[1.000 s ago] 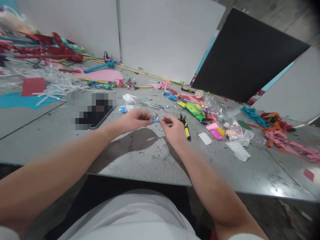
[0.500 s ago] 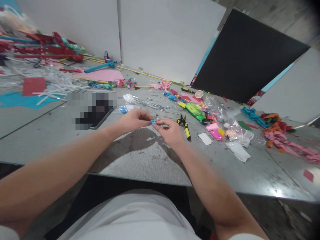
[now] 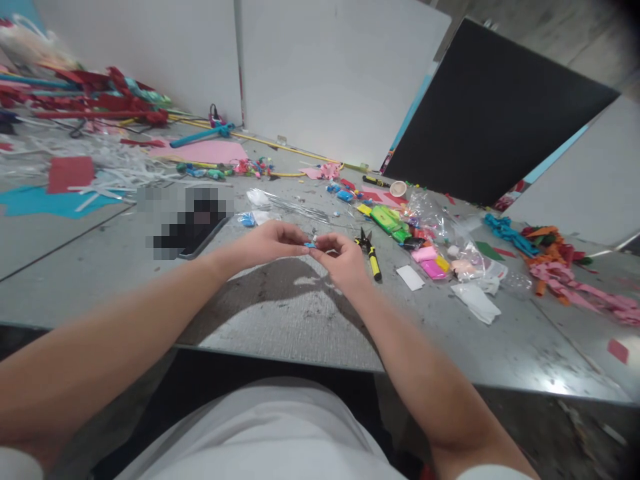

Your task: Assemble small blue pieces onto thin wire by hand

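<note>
While snips (image 3: 371, 253) lie just right of centre, left hand (image 3: 270, 241) and right hand (image 3: 341, 259) pinch a blue scrap (image 3: 311, 245) (fingertips meeting) above the table (image 3: 280, 313), keeping it steady.

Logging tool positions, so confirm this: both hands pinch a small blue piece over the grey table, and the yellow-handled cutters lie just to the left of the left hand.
One thing is wrong. The head view shows the yellow-handled cutters lying just to the right of the right hand, not left of the left hand. The rest holds: both hands pinch the small blue piece over the grey table.
</note>
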